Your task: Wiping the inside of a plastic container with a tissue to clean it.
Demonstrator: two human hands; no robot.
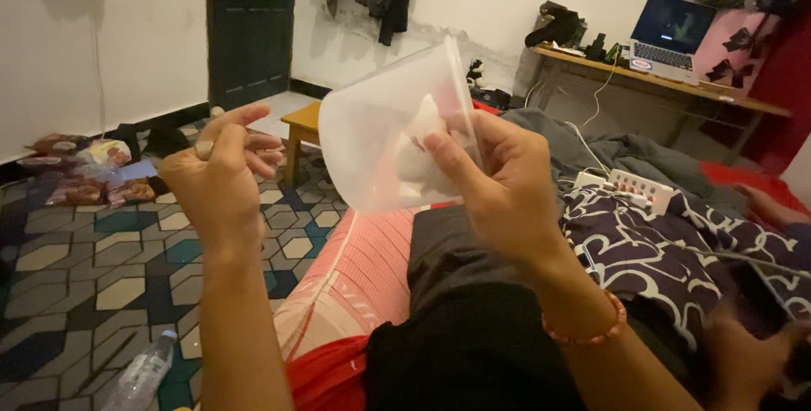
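— Two hands are up in front of the chest, and going from the left: a clear plastic bottle (142, 375) lies on the patterned floor (84, 276), with snack packets (80, 170) against the wall. What is the left hand (221, 176) doing?

— It is raised beside the translucent plastic cup (389, 128), fingers curled in loosely, pinching nothing that I can make out. It touches no part of the cup.

— And the cup itself?

— It is held at chest height, tilted on its side with the mouth toward the right hand (500, 181). That hand has its fingers inside, pressing a white cloth or tissue (420, 145) against the wall, thumb outside on the rim, probably so the grip both carries the cup and works the cloth.

— Further right?

— A white power strip (629, 187) on the bedding, and a laptop (669, 35) open on a wooden desk (676, 81).
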